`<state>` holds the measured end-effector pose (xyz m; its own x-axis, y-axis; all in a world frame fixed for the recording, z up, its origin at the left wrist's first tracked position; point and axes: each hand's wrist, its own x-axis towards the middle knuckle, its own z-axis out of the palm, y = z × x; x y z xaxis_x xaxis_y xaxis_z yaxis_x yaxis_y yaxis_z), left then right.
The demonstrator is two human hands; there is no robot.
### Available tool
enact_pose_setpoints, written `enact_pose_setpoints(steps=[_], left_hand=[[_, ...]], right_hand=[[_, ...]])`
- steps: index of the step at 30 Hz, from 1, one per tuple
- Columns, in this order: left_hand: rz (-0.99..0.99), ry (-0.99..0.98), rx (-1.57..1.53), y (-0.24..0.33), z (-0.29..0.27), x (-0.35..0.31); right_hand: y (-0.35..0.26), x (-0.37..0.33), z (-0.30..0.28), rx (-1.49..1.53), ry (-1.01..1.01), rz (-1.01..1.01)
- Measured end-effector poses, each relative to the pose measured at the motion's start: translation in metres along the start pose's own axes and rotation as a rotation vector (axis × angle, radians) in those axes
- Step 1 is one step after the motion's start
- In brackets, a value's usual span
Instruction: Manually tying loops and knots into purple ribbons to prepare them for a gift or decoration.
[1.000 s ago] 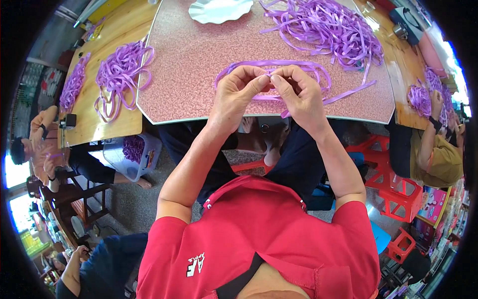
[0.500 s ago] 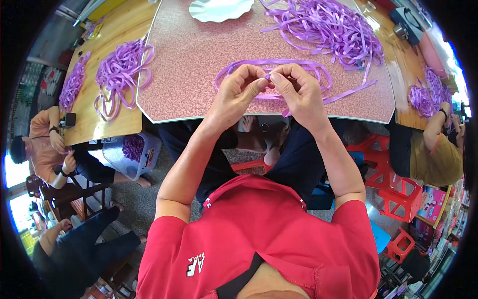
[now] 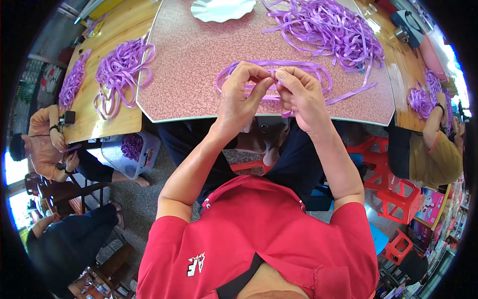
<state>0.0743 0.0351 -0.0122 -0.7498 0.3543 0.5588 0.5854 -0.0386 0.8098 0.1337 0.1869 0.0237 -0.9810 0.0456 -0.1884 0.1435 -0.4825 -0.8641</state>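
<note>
Over the near part of the pink speckled table (image 3: 184, 74), my left hand (image 3: 241, 94) and my right hand (image 3: 304, 97) meet at their fingertips. Both are closed in a pinch on a purple ribbon, of which only a tiny bit shows between the fingers. The other fingers of my right hand are curled in. Under and behind my hands, a long strip of purple ribbon (image 3: 324, 74) lies in oval loops. Its tail stretches out to the right on the tabletop. What exactly the fingertips form in the ribbon is hidden.
A heap of purple ribbons (image 3: 333, 35) covers the table's far right, near a white scalloped plate (image 3: 223, 10). Another ribbon pile (image 3: 122, 70) rests on the wooden table at left. Co-workers sit at both sides. A clear plastic bin (image 3: 132, 167) and red stools (image 3: 398, 199) stand below.
My fingertips have shifted slightly to the right, and my right hand's fingers have curled in more. The ribbon loops on the table stay in place.
</note>
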Motion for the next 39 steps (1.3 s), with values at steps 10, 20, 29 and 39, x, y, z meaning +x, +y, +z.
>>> enact_pose_setpoints(steps=[10, 20, 29, 39], left_hand=[[-0.403, -0.089, -0.488, 0.011, -0.005, -0.002], [-0.421, -0.147, -0.503, 0.01, -0.008, 0.001], [-0.392, -0.152, -0.43, 0.003, -0.004, -0.003], [-0.399, -0.152, -0.42, 0.004, 0.0, -0.006]], right_hand=[[0.001, 0.002, -0.004, -0.421, -0.013, -0.298], [-0.014, -0.003, -0.011, -0.597, -0.081, -0.318], [-0.023, -0.007, -0.012, -0.938, -0.045, -0.458], [-0.017, -0.004, -0.021, -0.805, -0.016, -0.365]])
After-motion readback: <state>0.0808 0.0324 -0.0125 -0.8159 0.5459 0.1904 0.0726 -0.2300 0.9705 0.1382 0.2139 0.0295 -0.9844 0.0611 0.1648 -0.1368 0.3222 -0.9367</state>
